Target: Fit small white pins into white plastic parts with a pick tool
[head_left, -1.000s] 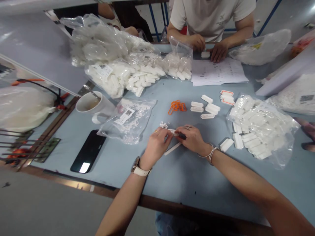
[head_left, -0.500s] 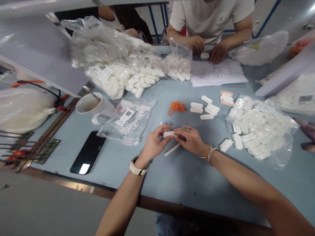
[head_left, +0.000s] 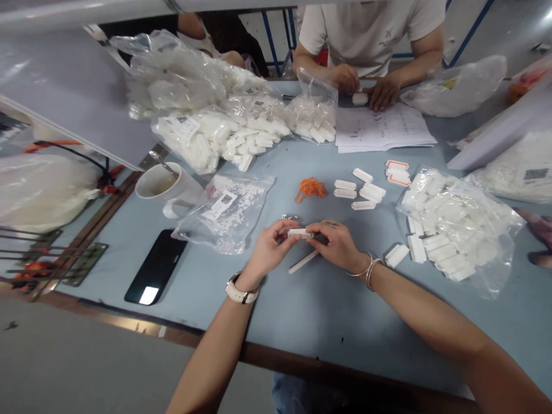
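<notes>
A small white plastic piece (head_left: pixel 300 233) is pinched between my two hands, above the blue table. My left hand (head_left: pixel 272 247) grips its left end, and my right hand (head_left: pixel 335 244) has its fingers closed on the right end. Just below them a thin white stick (head_left: pixel 302 262) lies on the table. Tiny white bits (head_left: pixel 288 217) sit right behind my left fingertips. Orange frames (head_left: pixel 310 188) are heaped farther back, with several white pieces (head_left: pixel 363 192) to their right.
At the left are a white mug (head_left: pixel 161 183) with a spoon, a black phone (head_left: pixel 156 267) and a bag of small white parts (head_left: pixel 228 213). A bag of white pieces (head_left: pixel 461 230) lies right. Across the table, a person's hands (head_left: pixel 383 92) work beside papers (head_left: pixel 382 129).
The white piece has tilted slightly between my fingers, so that more of its near side shows. My hands have otherwise hardly moved.
</notes>
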The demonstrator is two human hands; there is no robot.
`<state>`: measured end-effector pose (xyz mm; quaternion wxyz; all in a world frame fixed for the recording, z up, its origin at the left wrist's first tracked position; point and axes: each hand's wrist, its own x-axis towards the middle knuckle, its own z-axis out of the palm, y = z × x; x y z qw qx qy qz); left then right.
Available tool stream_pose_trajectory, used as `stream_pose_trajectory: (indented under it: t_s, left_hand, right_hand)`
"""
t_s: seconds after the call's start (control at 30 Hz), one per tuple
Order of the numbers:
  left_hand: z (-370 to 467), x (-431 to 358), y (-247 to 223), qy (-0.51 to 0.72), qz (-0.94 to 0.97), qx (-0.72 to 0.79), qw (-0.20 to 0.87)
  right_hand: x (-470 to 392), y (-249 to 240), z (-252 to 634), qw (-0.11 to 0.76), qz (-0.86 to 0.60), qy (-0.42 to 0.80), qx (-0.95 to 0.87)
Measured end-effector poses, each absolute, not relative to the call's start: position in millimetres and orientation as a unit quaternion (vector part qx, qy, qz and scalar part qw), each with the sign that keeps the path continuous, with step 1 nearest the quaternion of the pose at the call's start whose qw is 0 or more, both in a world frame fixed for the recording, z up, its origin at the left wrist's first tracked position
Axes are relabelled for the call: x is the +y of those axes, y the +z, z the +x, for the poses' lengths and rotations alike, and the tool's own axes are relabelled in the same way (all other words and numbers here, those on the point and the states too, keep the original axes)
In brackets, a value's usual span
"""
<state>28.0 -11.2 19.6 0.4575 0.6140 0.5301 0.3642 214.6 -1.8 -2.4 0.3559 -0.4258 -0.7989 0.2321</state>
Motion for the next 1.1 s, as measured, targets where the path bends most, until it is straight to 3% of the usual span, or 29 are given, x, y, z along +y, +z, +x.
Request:
stream_pose_trajectory:
  t_s: [0.17,0.4,0.73,0.87,1.0,1.1]
  left_hand:
    - [24,-11,21,0.369,0.575,0.523,0.510]
    - [33,-13,21,0.370,0.621,0.538,0.434]
    - [35,-13,21,0.395,0.590,0.550,0.440]
    - [24,-9,16,0.393,0.613,0.608,0.316]
    - [13,-5,8,0.304,0.687,0.648,0.125]
    - [12,-5,3,0.245,0.727,0.638,0.065]
  right_hand:
    - [-2,-3,214,0.370,-0.428,0.243,-0.788]
    - [-1,-8,213,0.377,-0.416,0.220,-0.797]
    - [-1,-6,212,0.378,-0.423,0.228,-0.791]
    - [0,-6,212,0.364,-0.442,0.230,-0.787]
    - [0,-7,211,0.352,-0.465,0.231,-0.779]
    - [0,-6,211,0.344,-0.473,0.236,-0.776]
